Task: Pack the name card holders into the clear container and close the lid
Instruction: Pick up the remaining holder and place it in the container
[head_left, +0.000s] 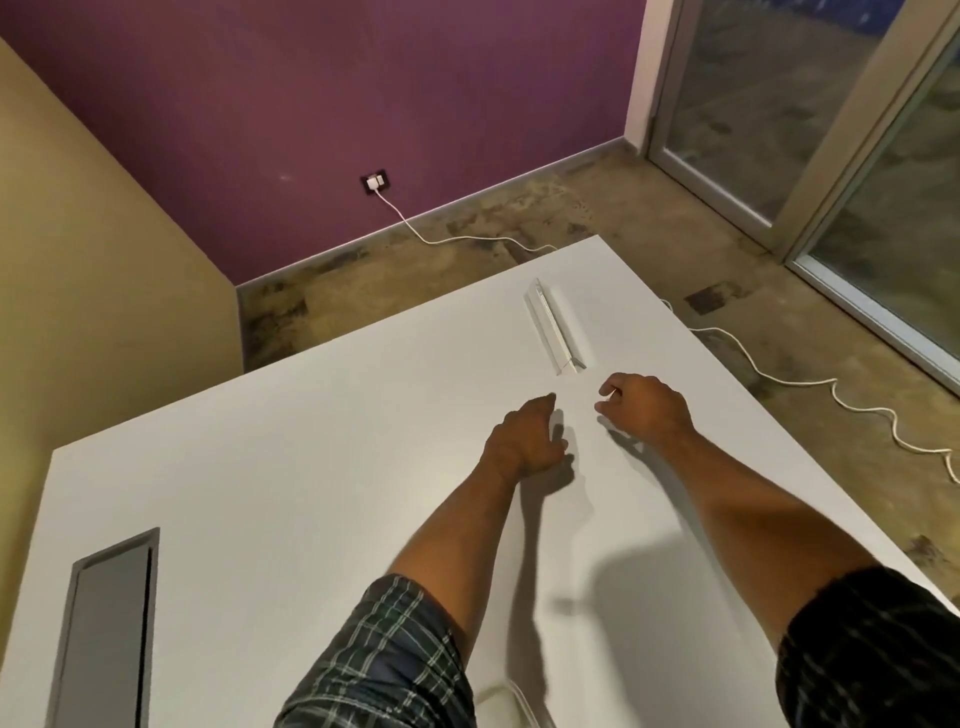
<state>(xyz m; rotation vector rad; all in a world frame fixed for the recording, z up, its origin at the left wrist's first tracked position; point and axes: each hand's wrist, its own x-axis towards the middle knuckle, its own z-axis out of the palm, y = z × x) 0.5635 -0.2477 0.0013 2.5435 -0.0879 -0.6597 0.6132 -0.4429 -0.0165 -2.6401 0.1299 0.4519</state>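
Observation:
A clear, long triangular name card holder (557, 327) lies on the white table (311, 441), toward its far right corner. My left hand (524, 441) hovers just above the table, a short way in front of the holder's near end, fingers loosely curled and holding nothing. My right hand (644, 408) is beside it to the right, also near the holder's near end, fingers bent and apart, not touching the holder. No clear container shows in view.
A grey recessed cable slot (106, 629) sits in the table at the near left. A white object (501, 704) lies at the near edge between my arms. A white cable (779, 382) trails over the floor to the right; glass doors stand beyond.

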